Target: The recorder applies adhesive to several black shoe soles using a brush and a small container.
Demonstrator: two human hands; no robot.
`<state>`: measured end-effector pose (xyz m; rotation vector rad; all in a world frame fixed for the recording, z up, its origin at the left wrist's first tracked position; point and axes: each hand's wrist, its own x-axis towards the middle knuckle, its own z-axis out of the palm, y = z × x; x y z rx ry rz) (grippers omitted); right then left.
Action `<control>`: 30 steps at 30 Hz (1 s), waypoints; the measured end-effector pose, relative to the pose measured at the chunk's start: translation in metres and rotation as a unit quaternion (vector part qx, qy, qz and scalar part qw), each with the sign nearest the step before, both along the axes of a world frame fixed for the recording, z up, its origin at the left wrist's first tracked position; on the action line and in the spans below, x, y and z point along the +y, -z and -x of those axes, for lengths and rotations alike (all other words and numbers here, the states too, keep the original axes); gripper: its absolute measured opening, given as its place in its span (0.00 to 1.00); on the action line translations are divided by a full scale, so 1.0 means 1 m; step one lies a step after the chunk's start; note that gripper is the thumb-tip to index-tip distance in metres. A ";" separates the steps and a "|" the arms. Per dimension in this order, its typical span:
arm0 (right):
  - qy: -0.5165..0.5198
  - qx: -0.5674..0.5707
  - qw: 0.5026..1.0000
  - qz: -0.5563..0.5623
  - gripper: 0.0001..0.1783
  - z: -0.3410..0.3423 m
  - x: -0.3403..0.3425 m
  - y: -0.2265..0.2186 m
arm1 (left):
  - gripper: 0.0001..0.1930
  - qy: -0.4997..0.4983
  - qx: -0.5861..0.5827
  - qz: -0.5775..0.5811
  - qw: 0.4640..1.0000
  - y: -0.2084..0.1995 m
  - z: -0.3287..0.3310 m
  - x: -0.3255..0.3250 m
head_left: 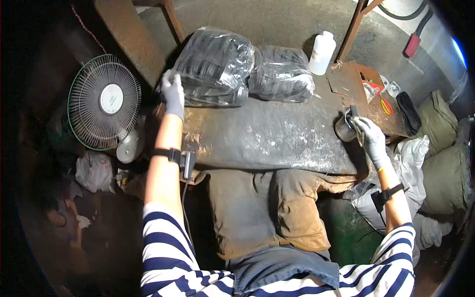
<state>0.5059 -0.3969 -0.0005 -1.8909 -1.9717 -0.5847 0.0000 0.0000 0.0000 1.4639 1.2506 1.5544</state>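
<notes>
My left hand (173, 93), in a pale glove, is at the left end of the bench beside a large clear plastic bag of black pieces (213, 62). Its fingers are bent; dark shapes lie by them, and what they grip is hidden. On the right, my gloved right hand (371, 136) is closed at a short dark-handled tool (353, 112) that stands in a round metal can (344, 129). The tool's lower end is out of sight inside the can. Beside the large bag sits a smaller bag of black pieces (282, 74).
A white plastic bottle (322, 53) stands behind the worn bench top (262, 131). Orange-handled scissors (386, 106) and a folded black item (408, 113) lie at right. A fan (110, 100) stands at left. Green sacks (440, 168) are piled far right. A cushion (242, 208) covers my lap.
</notes>
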 end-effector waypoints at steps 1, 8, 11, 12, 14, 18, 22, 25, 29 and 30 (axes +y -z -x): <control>0.012 0.013 0.999 -0.049 0.20 0.011 0.001 -0.003 | 0.39 -0.069 0.069 0.012 0.995 -0.007 0.009 0.016; -0.123 0.424 0.897 -0.018 0.17 0.142 0.054 -0.034 | 0.41 0.119 0.030 0.167 0.978 -0.026 0.036 0.095; -0.179 0.628 0.754 0.068 0.19 0.188 0.133 -0.016 | 0.43 0.196 -0.021 0.258 0.946 -0.027 0.023 0.103; -0.192 0.644 0.736 0.088 0.21 0.207 0.163 -0.017 | 0.42 0.202 -0.009 0.279 0.939 -0.030 0.041 0.109; -0.219 0.682 0.692 0.093 0.27 0.236 0.231 -0.011 | 0.39 0.203 -0.012 0.321 0.925 -0.039 0.060 0.118; -0.147 0.796 0.587 0.010 0.31 0.246 0.353 0.022 | 0.29 0.245 -0.141 0.298 0.912 -0.024 0.018 0.124; -0.136 0.911 0.371 0.117 0.15 0.248 0.414 0.017 | 0.30 0.206 -0.096 0.178 0.958 -0.030 0.034 0.114; -0.150 0.843 0.495 0.148 0.09 0.172 0.424 0.036 | 0.32 0.219 -0.115 0.125 0.961 -0.028 -0.023 0.079; -0.250 0.885 0.353 0.169 0.13 0.270 0.345 0.001 | 0.31 0.152 -0.117 -0.004 0.981 -0.042 0.066 -0.011; -0.265 0.880 0.357 0.168 0.16 0.257 0.325 0.001 | 0.29 0.140 -0.152 -0.010 0.978 -0.042 0.057 -0.036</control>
